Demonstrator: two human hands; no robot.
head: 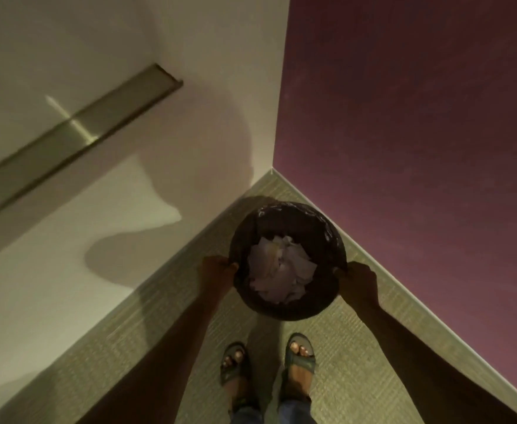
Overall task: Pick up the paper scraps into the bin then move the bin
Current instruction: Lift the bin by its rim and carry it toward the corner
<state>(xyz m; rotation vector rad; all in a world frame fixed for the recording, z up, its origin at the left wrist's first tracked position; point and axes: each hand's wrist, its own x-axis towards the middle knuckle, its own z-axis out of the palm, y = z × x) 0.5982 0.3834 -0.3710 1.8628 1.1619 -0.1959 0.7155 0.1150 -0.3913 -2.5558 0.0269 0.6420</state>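
Where two walls meet near the middle of the frame, the round dark bin, lined with a glossy black bag, sits low in the corner. Whether it rests on the floor or hangs just above it cannot be told. Inside it lie crumpled white paper scraps, heaped at the bottom. The left hand takes the rim at the bin's left edge, its grip curled over the lip and pinching it; the right hand holds the rim at the right edge in the same curled grip. Both bare forearms run down toward the lower corners of the frame. Under the bin spreads the greenish woven carpet floor, and at lower centre stand two feet in green open-toed sandals. A white wall fills the left of the frame, carrying a brushed metal rail at upper left and a soft shadow; a purple wall fills the right.
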